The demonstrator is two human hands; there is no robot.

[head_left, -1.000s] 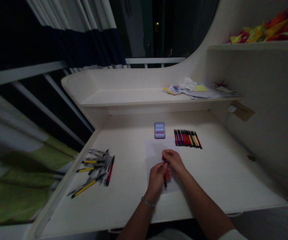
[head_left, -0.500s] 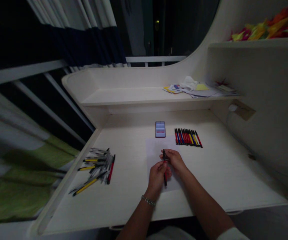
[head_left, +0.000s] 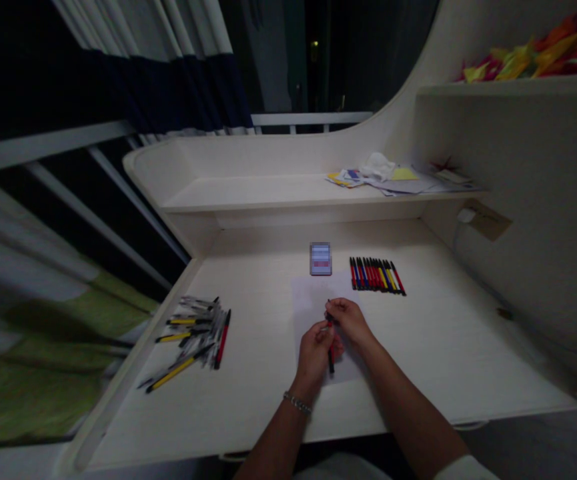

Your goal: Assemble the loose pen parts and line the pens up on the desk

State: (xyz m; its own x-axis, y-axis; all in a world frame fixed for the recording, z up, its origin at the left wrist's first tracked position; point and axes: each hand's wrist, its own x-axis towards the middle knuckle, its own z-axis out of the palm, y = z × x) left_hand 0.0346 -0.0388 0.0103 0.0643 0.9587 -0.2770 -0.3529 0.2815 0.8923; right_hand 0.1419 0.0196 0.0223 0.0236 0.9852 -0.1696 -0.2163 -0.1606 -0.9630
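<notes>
A red pen with black ends (head_left: 331, 361) is held upright in view over a sheet of white paper (head_left: 304, 299). My left hand (head_left: 315, 350) is closed round its red barrel, with the lower black end sticking out below. At the upper black part, my right hand (head_left: 347, 316) pinches the pen between thumb and fingers. Fingers cover much of its middle, so I cannot tell whether a cap is on or off. Just beyond the paper lies a phone (head_left: 321, 259) with a lit, blurred screen.
To the right, a tidy row of red, blue and yellow pens (head_left: 377, 275) lies on the white desk (head_left: 263, 400). A loose pile of clear and yellow pens (head_left: 195, 333) is at left, beside another red pen (head_left: 223, 340). Papers (head_left: 408, 180) rest on the back shelf.
My right hand's fingers have closed further over the pen's upper black end, so less of it shows. The left hand stays nearly in place.
</notes>
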